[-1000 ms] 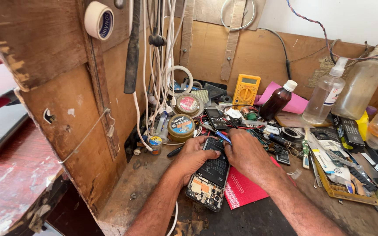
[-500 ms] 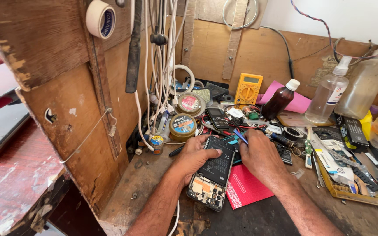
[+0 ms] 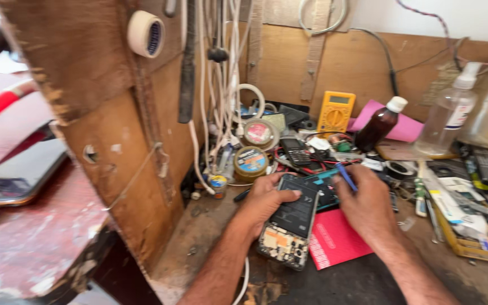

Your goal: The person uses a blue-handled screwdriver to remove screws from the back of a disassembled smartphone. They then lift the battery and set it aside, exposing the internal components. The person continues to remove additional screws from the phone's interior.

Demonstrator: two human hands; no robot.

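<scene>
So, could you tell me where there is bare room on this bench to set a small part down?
Bare wood lies left of the left hand, between the opened phone and the upright wooden panel. Dark bench surface is also free near the front edge, below the red card. Behind and right of the right hand it is crowded with tools.

My left hand [image 3: 264, 204] wraps around the left side of the phone [image 3: 290, 227], and my thumb lies across its top. My right hand [image 3: 366, 204] sits just right of the phone, with a pen [image 3: 346, 177] sticking up past my fingers. A card [image 3: 334, 240] lies under the phone's right edge, below my right fingers. Two tins [image 3: 252, 161] sit behind my left fingers. A meter [image 3: 336, 111] and a bottle [image 3: 380, 123] stand behind my right fingers. A tray [image 3: 470, 248] lies far right.
</scene>
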